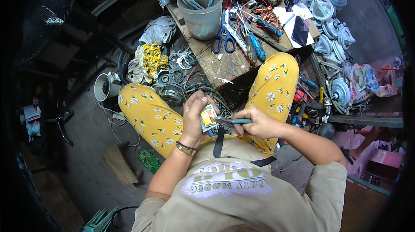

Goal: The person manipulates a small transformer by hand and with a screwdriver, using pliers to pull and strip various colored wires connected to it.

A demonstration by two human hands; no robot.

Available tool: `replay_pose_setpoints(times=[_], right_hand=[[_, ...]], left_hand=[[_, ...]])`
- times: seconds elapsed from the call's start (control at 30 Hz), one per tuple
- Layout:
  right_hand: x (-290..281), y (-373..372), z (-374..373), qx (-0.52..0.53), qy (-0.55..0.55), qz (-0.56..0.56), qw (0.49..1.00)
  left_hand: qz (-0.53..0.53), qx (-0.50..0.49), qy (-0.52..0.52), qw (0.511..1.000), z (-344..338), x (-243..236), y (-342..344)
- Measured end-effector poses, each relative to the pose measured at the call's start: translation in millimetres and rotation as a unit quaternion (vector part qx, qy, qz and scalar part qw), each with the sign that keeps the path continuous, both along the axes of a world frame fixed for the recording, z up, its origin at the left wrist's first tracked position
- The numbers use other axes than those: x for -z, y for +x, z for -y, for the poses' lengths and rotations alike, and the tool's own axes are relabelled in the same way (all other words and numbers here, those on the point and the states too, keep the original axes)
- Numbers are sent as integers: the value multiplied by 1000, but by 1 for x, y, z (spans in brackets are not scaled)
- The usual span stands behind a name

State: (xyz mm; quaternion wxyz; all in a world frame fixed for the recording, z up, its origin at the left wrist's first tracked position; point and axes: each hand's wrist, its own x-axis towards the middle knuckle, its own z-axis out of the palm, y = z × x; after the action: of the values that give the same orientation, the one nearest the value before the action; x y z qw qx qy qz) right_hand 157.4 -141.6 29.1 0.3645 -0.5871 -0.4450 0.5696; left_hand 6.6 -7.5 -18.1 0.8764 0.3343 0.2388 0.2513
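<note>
In my left hand (194,111) is a small squarish part (209,118), silvery with a yellow block on it, gripped by the thumb and fingers in front of my lap. My right hand (257,122) is closed round pliers (239,121) with grey-blue handles, their jaws at the part's right side. A black strap (218,144) hangs just below the part. My legs in yellow floral trousers are spread on either side of both hands.
A cluttered wooden bench (227,70) ahead bears a bucket (199,20), scissors (222,37) and tools. Metal parts (170,89) lie left of it, white plastic housings (337,37) right. A circuit board (149,158) and plank (119,165) lie on the floor. Another person's bare limb (367,141) shows at right.
</note>
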Motion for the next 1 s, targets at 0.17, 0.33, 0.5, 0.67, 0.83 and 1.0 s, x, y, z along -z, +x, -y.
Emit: replay_pose_setpoints(times=[0.17,0.33,0.5,0.67,0.83,1.0], right_hand=[[9,0,6,22,-78,-182,980],[13,2,12,22,-115,-250,961],[-19,1,20,-47,116,462,878],[-18,2,15,-59,198,674,709],[-12,-3,7,-51,209,672,709],[-10,-4,4,-73,217,673,704]], left_hand=[[3,-1,-50,999,5,4,3],[-30,15,-23,999,2,7,4],[-79,30,-102,991,-5,9,1],[-81,35,-145,985,-2,14,4],[-82,11,-131,988,2,13,6],[-95,-22,-154,983,6,7,8]])
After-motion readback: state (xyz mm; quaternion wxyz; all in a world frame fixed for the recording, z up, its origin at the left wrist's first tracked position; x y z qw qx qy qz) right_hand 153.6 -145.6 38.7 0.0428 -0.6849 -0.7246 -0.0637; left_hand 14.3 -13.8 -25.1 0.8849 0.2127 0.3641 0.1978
